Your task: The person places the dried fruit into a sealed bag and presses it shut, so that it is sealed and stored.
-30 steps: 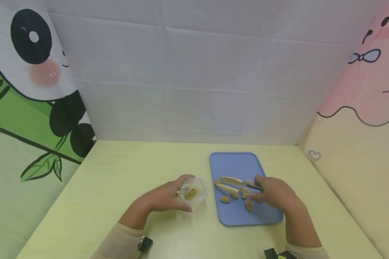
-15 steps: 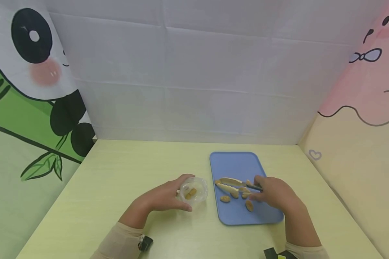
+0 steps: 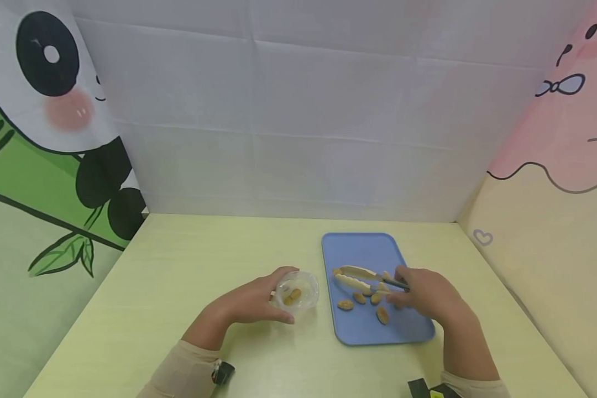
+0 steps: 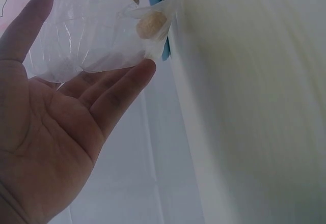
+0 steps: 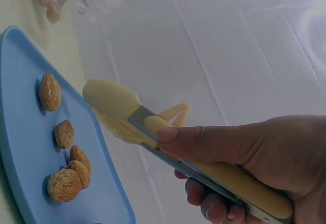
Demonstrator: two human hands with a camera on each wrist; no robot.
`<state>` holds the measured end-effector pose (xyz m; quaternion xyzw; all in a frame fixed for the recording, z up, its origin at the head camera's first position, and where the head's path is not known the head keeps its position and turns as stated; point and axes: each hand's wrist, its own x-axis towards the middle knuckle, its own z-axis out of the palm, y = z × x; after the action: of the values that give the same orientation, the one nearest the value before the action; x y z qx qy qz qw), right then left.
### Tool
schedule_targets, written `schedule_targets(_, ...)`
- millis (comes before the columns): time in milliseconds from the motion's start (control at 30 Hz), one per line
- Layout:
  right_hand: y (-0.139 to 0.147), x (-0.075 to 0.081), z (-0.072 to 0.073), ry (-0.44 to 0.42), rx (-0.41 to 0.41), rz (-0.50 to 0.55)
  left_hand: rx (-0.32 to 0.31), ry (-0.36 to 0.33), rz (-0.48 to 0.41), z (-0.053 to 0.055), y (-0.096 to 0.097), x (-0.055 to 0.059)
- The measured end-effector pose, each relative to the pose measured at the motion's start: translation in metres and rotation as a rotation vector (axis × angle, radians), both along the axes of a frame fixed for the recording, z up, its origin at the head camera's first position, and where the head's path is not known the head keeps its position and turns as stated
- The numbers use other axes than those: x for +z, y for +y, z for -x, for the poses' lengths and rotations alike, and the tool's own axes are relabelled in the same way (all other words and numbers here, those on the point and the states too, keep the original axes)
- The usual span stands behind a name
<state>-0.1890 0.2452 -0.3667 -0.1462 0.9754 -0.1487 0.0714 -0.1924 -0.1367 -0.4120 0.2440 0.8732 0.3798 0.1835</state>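
My left hand (image 3: 254, 301) holds a clear plastic bag (image 3: 309, 283) from its left side, thumb and fingers on opposite sides. A few brown dried fruits (image 3: 295, 294) lie inside; the left wrist view shows one fruit (image 4: 152, 25) in the bag's corner. My right hand (image 3: 430, 293) grips tongs (image 3: 360, 272) with cream tips and metal arms, held over the blue tray (image 3: 360, 249). At their tips the head view shows a brown dried fruit (image 3: 336, 271). From the right wrist view that piece is hidden, while the thumb (image 5: 204, 140) presses the tongs' handle.
Several wrinkled dried fruits (image 3: 382, 315) lie loose on the tray, below and around the tongs. The tray rests on a pale yellow table (image 3: 219, 249), right of the bag. A white sheet (image 3: 298, 138) hangs behind, and printed cartoon panels stand at both sides.
My right hand and the tongs have shifted slightly right and away from me, and the dried fruit at the tips has moved with them. The left hand and bag have stayed put.
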Motion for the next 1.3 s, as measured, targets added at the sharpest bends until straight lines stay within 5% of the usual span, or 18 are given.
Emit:
schedule_targets(700,-0.002,0.023,-0.019,0.323,0.033,0.063,0.0,-0.009,0.002,0.001,0.0,-0.004)
schedule_targets(1300,-0.03,0.037,-0.037,0.373,0.123,0.111,-0.015,-0.014,-0.028,0.005,-0.002,-0.007)
